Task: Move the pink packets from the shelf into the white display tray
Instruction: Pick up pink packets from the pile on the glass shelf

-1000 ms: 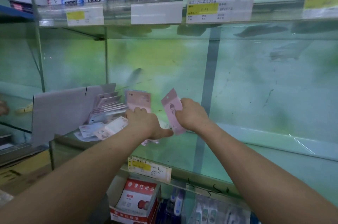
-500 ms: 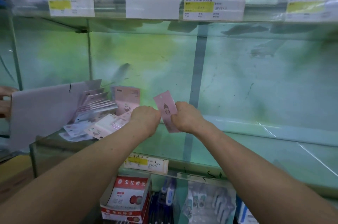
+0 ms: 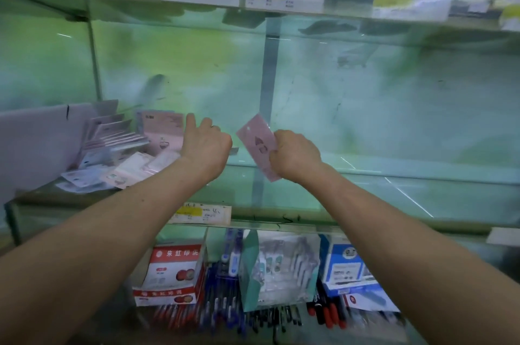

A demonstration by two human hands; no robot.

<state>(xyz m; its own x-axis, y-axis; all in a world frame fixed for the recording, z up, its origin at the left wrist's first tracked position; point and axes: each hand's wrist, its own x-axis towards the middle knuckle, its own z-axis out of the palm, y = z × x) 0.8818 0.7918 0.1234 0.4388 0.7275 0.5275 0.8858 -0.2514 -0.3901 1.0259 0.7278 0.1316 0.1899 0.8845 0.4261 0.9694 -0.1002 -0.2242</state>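
Fingers (image 3: 277, 151) of the right hand (image 3: 295, 156) clamp a pink packet (image 3: 256, 143) above the glass shelf (image 3: 365, 195); the left hand (image 3: 206, 144) holds its fingers (image 3: 191, 122) straight beside the shelf's packet pile (image 3: 132, 170).

Packets (image 3: 123, 167) lie left on the shelf (image 3: 365, 198); boxes (image 3: 171, 274) and pens (image 3: 225, 308) below it.

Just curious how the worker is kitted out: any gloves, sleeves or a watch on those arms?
No. Both forearms are bare, with no sleeve in view. The left hand and right hand wear no gloves, and neither wrist shows a watch or band.
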